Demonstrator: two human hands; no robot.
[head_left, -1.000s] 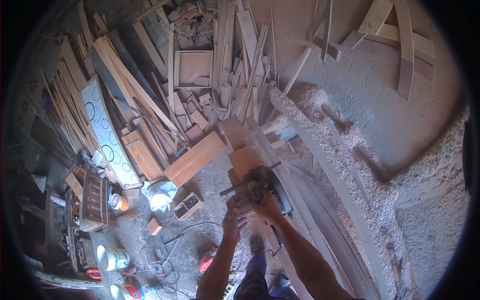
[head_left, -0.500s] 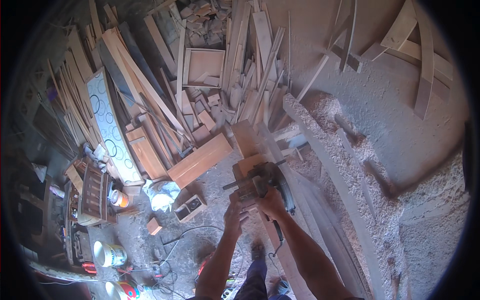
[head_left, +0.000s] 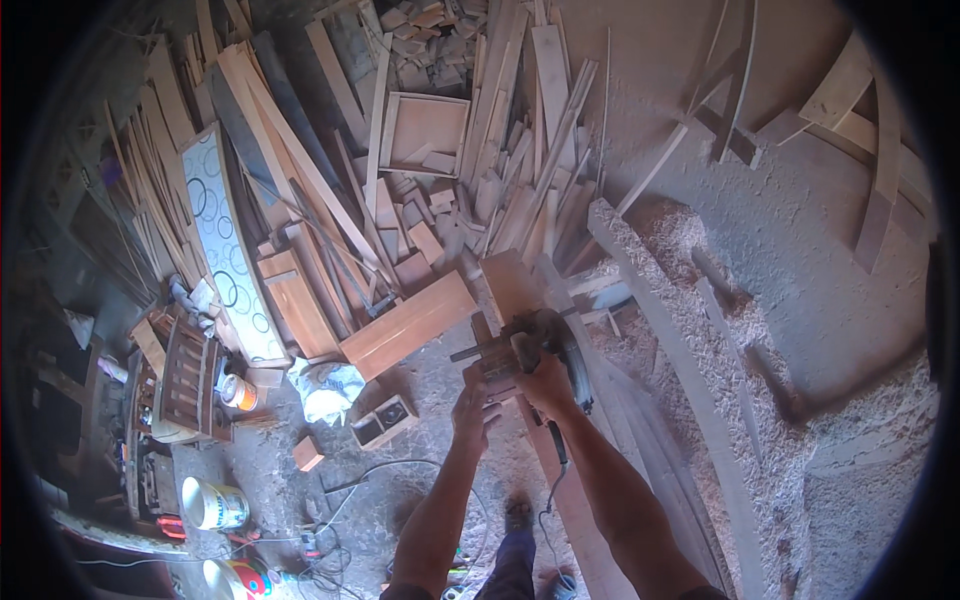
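Dim, hazy light fades into black, curved edges.

The right hand (head_left: pixel 546 384) gripped the circular saw (head_left: pixel 548 328) from behind; the left hand (head_left: pixel 470 408), its fingers (head_left: pixel 491 412) partly spread, was at the saw's left rear edge. Both bare forearms (head_left: pixel 437 510) extended toward the saw, slanting inward.

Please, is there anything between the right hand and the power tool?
Nothing visible: the right hand is closed directly on the handle of the power tool.
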